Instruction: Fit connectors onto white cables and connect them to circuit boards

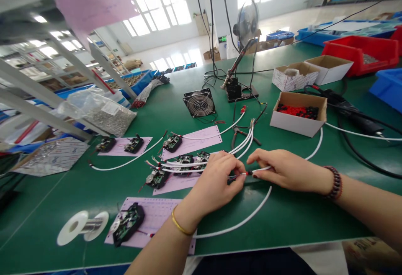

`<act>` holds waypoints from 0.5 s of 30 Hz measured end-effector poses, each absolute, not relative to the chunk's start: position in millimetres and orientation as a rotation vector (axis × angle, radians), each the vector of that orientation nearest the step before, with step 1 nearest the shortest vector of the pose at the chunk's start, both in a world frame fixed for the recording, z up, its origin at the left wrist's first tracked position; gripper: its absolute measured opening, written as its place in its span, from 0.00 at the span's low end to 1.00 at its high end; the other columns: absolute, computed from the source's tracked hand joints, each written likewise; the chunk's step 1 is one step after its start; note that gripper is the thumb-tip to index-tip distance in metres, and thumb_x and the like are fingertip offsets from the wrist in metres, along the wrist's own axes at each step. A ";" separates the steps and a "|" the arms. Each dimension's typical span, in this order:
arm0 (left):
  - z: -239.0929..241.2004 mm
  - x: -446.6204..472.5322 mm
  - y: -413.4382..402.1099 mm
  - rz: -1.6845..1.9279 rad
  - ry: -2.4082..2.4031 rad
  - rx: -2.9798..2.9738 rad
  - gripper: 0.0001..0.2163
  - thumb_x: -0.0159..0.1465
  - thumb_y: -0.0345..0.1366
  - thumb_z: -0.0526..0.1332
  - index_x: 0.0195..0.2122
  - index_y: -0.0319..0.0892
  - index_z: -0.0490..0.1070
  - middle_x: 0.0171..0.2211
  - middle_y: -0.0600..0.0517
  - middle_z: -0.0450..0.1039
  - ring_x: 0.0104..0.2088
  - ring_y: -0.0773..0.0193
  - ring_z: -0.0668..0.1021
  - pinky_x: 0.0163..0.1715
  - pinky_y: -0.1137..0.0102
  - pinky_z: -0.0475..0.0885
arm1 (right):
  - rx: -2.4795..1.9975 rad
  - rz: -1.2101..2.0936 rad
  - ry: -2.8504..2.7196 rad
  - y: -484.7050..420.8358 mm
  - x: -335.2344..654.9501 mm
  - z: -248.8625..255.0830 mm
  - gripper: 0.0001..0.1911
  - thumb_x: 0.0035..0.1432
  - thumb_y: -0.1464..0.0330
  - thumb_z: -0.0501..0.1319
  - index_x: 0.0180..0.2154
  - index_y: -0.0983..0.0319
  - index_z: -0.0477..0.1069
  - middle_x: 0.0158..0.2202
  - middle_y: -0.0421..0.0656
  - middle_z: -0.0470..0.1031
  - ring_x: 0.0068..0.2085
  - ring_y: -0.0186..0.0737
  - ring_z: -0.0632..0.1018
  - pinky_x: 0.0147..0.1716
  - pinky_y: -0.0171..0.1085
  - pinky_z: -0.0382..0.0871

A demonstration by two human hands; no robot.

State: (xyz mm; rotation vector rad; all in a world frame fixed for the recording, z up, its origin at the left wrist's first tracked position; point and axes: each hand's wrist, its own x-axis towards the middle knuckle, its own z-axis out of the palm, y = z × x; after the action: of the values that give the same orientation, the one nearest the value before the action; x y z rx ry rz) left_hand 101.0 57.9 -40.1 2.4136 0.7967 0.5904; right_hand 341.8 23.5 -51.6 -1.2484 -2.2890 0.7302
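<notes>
Between finger and thumb, my left hand [220, 178] pinches the thin wires at the end of a white cable [261, 169]. My right hand [282, 169] grips the same cable just behind its red and black end piece [249, 173]. Left of my hands, a bundle of white cables [246, 143] lies across several circuit boards in black housings [157, 178] on pink paper sheets [169, 185]. Another board [128, 224] rests nearer the front edge, with its own white cable [238, 224] curving under my hands. Pliers [238, 134] lie just beyond the bundle.
A white box of red and black parts [298, 114] stands behind my right hand. Farther back are a small black fan [200, 103] and a soldering stand [237, 91]. A solder spool [82, 227] sits front left. A red bin [361, 53] and black tool [351, 109] occupy the right.
</notes>
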 end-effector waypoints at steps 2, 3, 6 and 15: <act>-32.5 89.2 60.3 0.548 0.859 2.472 0.04 0.69 0.29 0.63 0.37 0.44 0.72 0.34 0.54 0.75 0.42 0.58 0.73 0.45 0.61 0.62 | -1.276 0.801 -2.315 26.6 354.6 -45.7 0.10 0.72 0.62 0.55 0.47 0.58 0.71 0.31 0.41 0.77 0.32 0.42 0.78 0.32 0.37 0.67; -26.8 81.1 61.6 0.552 0.901 2.508 0.04 0.70 0.29 0.63 0.38 0.44 0.73 0.35 0.54 0.76 0.42 0.57 0.73 0.45 0.61 0.62 | -1.283 0.831 -2.316 27.7 361.9 -43.9 0.11 0.72 0.61 0.53 0.45 0.57 0.71 0.32 0.41 0.77 0.32 0.42 0.78 0.32 0.37 0.68; -4.6 47.2 66.2 0.630 1.068 2.671 0.06 0.71 0.29 0.60 0.37 0.45 0.74 0.36 0.53 0.78 0.42 0.56 0.74 0.45 0.60 0.61 | -1.297 0.848 -2.287 30.1 380.3 -45.0 0.15 0.73 0.58 0.52 0.40 0.56 0.73 0.35 0.42 0.79 0.34 0.43 0.79 0.34 0.38 0.72; 14.0 -50.1 46.3 1.287 1.695 2.695 0.03 0.73 0.35 0.58 0.44 0.46 0.71 0.43 0.49 0.77 0.46 0.53 0.77 0.50 0.56 0.62 | -1.263 0.461 -2.146 37.1 338.0 -38.3 0.13 0.71 0.60 0.54 0.40 0.58 0.74 0.35 0.45 0.79 0.33 0.45 0.79 0.31 0.40 0.72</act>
State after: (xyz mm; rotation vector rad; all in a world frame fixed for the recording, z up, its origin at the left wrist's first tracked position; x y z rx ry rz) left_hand -50.1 46.3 14.0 2.6954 1.6946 1.2866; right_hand 338.0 37.1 -38.3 -1.2625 -2.1460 0.4612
